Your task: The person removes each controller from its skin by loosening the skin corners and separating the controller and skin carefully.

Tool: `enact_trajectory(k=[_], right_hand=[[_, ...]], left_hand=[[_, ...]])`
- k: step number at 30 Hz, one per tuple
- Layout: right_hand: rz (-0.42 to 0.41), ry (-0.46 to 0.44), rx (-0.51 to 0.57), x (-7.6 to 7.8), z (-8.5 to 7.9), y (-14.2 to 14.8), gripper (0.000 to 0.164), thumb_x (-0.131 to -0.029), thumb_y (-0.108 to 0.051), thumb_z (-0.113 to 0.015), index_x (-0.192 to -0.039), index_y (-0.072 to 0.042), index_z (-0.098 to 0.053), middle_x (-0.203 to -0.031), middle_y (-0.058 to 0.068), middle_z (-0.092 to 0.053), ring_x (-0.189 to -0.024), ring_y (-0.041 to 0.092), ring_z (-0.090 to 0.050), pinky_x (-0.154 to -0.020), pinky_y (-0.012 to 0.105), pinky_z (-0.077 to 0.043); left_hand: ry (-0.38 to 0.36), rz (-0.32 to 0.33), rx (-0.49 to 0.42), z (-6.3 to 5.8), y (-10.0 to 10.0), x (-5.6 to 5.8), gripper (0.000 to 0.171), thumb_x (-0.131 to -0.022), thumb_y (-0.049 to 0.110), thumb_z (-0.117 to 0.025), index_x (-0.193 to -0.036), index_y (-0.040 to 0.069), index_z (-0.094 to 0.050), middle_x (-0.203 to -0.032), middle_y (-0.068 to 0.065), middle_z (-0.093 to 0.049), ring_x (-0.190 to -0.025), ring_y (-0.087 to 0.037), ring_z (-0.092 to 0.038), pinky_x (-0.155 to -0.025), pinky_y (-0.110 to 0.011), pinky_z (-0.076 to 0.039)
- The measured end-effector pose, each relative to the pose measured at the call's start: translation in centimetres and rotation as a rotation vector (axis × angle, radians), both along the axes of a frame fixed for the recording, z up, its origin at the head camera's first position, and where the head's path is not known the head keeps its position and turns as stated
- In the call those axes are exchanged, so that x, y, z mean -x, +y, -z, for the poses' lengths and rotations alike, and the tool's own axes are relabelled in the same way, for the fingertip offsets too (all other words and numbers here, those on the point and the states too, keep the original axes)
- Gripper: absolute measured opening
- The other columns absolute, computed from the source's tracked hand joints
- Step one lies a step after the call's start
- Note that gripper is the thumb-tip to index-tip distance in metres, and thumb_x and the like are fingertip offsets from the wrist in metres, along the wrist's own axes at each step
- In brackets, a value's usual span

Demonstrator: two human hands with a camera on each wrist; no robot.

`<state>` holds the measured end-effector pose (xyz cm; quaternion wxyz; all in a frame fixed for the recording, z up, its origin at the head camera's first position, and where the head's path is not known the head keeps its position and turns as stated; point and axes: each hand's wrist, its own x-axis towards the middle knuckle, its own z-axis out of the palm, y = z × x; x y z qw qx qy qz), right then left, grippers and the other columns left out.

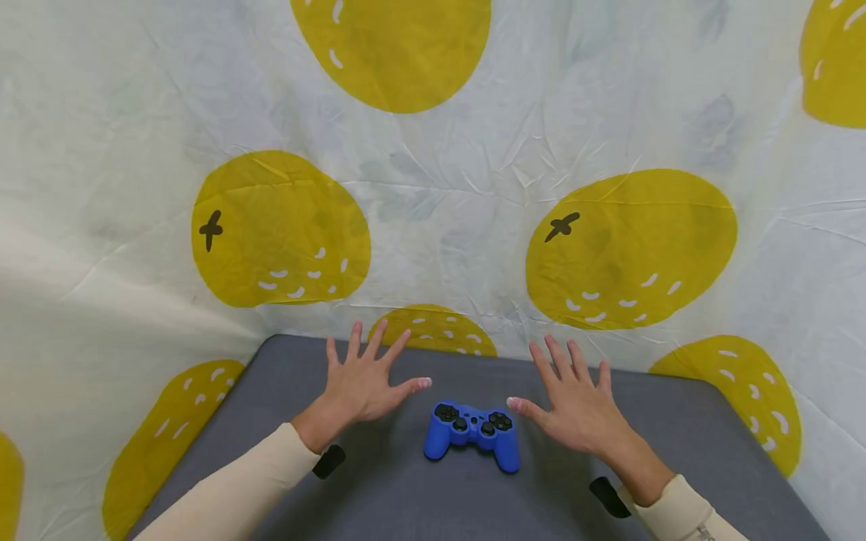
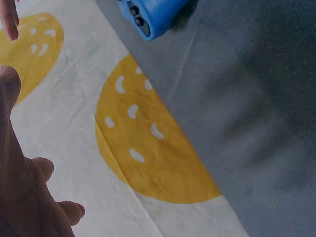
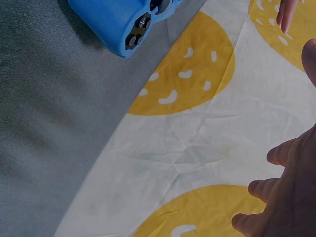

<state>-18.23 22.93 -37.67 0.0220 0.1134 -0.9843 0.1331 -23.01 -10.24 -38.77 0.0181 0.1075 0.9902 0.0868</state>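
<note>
A blue game controller (image 1: 472, 436) with black buttons and thumbsticks lies on the grey table between my two hands. My left hand (image 1: 361, 387) hovers to its left, fingers spread and straight, holding nothing. On the other side my right hand (image 1: 578, 406) is held up the same way, its thumb pointing toward the controller without touching it. In the left wrist view, part of the controller (image 2: 158, 15) shows at the top, with my left hand (image 2: 24, 182) along the left edge. The right wrist view shows the controller (image 3: 116, 22) at upper left and my right hand (image 3: 286, 182) at right.
The grey table (image 1: 419, 503) has its far edge just beyond my hands. A white cloth (image 1: 446, 225) printed with large yellow fruit hangs behind it and down the sides. A dark strap piece (image 1: 329, 461) sits under my left wrist, another (image 1: 609, 497) under the right.
</note>
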Motion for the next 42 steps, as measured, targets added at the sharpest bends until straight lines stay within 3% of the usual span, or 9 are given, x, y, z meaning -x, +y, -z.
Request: enact_trajectory(k=[30,42], right_hand=[[0.027,-0.008,-0.008,-0.5,1.7,0.4,0.101,-0.094,-0.078,-0.05,-0.168,-0.015,-0.021,-0.175,0.019,-0.01,-0.159,0.054,-0.004,-0.112,0.087,0.004],[0.04,-0.006,0.0,-0.9,3.1,0.4,0.096,-0.096,-0.074,-0.052,-0.168,-0.016,-0.024,-0.175,0.019,-0.012,-0.158,0.055,-0.008,-0.111,0.088,0.002]], left_hand=[[0.01,0.009,-0.034,2.4,0.4,-0.5,0.093,-0.089,0.091,-0.038,-0.166,0.044,-0.018,-0.178,-0.003,-0.007,-0.163,-0.046,0.004,-0.121,-0.08,0.003],[-0.017,0.012,-0.04,3.8,0.2,-0.7,0.092,-0.088,0.092,-0.036,-0.165,0.046,-0.016,-0.178,-0.001,-0.002,-0.163,-0.044,0.01,-0.121,-0.08,0.007]])
